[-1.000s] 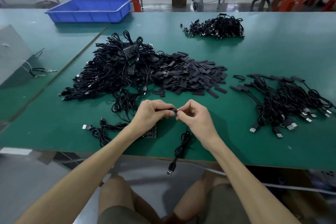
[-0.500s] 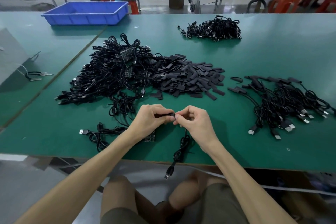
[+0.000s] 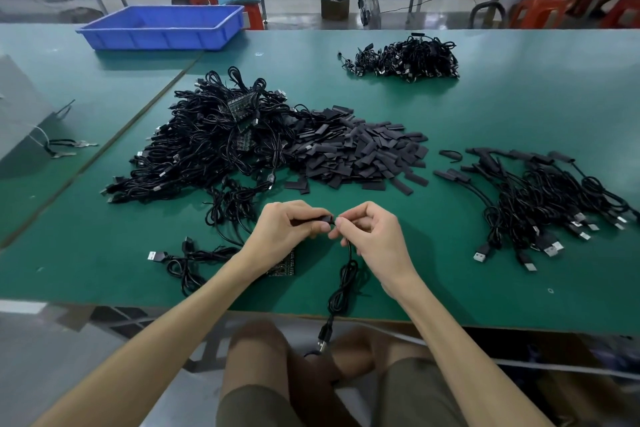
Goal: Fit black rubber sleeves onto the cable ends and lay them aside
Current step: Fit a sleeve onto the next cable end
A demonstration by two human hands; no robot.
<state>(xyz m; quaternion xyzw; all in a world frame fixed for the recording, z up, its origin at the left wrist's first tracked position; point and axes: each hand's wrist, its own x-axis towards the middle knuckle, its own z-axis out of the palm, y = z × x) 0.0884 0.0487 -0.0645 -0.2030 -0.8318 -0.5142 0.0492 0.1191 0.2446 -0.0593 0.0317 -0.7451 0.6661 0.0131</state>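
The left hand pinches a black rubber sleeve and the right hand pinches the cable at its end, as a second ago; fitting appears unfinished.

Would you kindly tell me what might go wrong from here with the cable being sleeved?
1. The cable pinched by the right hand hangs over the table edge, its plug dangling by the knees; a snag could tug the end away from the sleeve in the left hand.
2. The loose cable bundle lies beside the left forearm and might get swept along.
3. The sleeve pile touches the big cable heap; grabbing could tangle.
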